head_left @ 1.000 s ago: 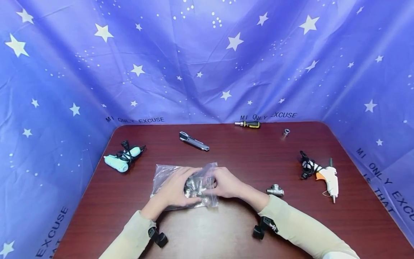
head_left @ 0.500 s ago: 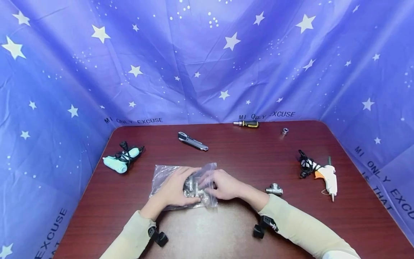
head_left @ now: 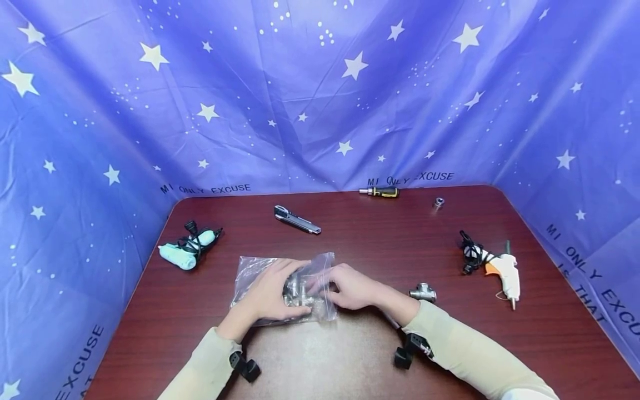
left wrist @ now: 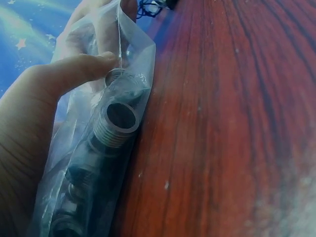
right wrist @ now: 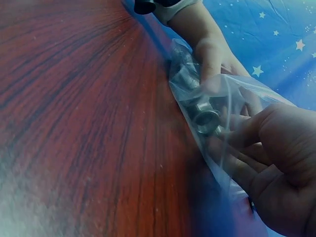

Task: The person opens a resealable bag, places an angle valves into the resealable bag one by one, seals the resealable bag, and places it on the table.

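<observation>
Right hand (head_left: 352,286) crept deeper into bag (head_left: 260,272); tee fitting (head_left: 423,292) nearby.

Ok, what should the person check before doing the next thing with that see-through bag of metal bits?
1. Left hand holds the plastic bag: ok.
2. Right hand grips the bag's other end: ok.
3. Metal fittings are inside the bag: ok.
4. Bag rests on the table: ok.
5. Bag's opening is sealed: cannot tell.
6. Loose tee fitting lies clear of the right hand: ok.
</observation>
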Motion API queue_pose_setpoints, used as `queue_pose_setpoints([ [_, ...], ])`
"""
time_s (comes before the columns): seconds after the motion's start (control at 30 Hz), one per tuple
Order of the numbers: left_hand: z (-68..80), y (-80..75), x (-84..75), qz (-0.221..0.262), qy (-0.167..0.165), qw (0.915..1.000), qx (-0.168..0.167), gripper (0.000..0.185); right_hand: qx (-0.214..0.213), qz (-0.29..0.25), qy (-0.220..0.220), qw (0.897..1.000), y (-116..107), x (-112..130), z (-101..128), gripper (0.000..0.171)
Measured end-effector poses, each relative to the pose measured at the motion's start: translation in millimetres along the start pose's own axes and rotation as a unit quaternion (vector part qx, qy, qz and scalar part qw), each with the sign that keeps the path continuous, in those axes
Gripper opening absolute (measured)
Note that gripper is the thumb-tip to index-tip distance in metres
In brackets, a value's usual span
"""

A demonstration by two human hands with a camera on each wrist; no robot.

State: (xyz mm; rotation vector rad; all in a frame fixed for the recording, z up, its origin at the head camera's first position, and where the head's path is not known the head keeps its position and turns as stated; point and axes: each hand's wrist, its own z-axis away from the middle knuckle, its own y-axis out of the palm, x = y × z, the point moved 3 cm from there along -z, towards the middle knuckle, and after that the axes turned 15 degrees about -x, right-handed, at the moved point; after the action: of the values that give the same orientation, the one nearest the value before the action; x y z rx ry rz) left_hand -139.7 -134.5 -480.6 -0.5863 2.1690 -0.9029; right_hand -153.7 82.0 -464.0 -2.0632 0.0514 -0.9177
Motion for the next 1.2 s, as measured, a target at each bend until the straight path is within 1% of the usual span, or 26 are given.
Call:
queue_pose_setpoints([
  [0.07, -0.1, 0.1, -0.5, 0.001, -0.006, 1.0, 0.002, 0.097, -0.004, 0.0, 0.006, 1.0, -4.1, -1.4, 1.9, 0.025],
  [0.17, -0.3, 0.6, -0.4, 0.0, -0.014, 0.9999, 0.003, 0.094, -0.013, -0.002, 0.021, 1.0, -12.5, -4.1, 4.9, 0.022],
  [0.3, 1.2, 0.8, 0.9, -0.004, -0.025, 0.9997, 0.008, 0.093, -0.016, -0.019, 0.044, 0.999, -24.2, -8.4, 9.9, 0.018],
  [0.4, 2.9, -0.4, 1.8, -0.007, -0.03, 0.9995, 0.01, 0.094, -0.022, -0.032, 0.054, 0.998, -34.5, -11.4, 14.8, 0.02],
  [0.47, 3.4, -1.1, 2.1, -0.007, -0.031, 0.9995, 0.01, 0.094, -0.032, -0.028, 0.053, 0.998, -43.8, -13.9, 19.5, 0.021],
  [0.7, 2.6, -0.2, 1.5, -0.009, -0.03, 0.9994, 0.013, 0.093, -0.073, 0.013, 0.067, 0.995, -84.7, -25.8, 45.1, 0.024],
  [0.8, 2.0, 0.4, 0.8, -0.008, -0.031, 0.9994, 0.015, 0.093, -0.097, 0.045, 0.076, 0.991, -103.2, -31.4, 58.5, 0.025],
  [0.9, 1.4, 1.0, 0.5, -0.007, -0.032, 0.9994, 0.015, 0.093, -0.112, 0.072, 0.093, 0.987, -118.2, -35.9, 71.0, 0.025],
  [1.07, 0.7, 1.6, 0.0, -0.007, -0.03, 0.9994, 0.013, 0.093, -0.116, 0.1, 0.112, 0.982, -132.9, -41.2, 90.1, 0.024],
  [1.2, -0.5, 2.4, -0.1, -0.008, -0.026, 0.9996, 0.012, 0.093, -0.114, 0.107, 0.11, 0.982, -138.4, -44.3, 104.3, 0.025],
])
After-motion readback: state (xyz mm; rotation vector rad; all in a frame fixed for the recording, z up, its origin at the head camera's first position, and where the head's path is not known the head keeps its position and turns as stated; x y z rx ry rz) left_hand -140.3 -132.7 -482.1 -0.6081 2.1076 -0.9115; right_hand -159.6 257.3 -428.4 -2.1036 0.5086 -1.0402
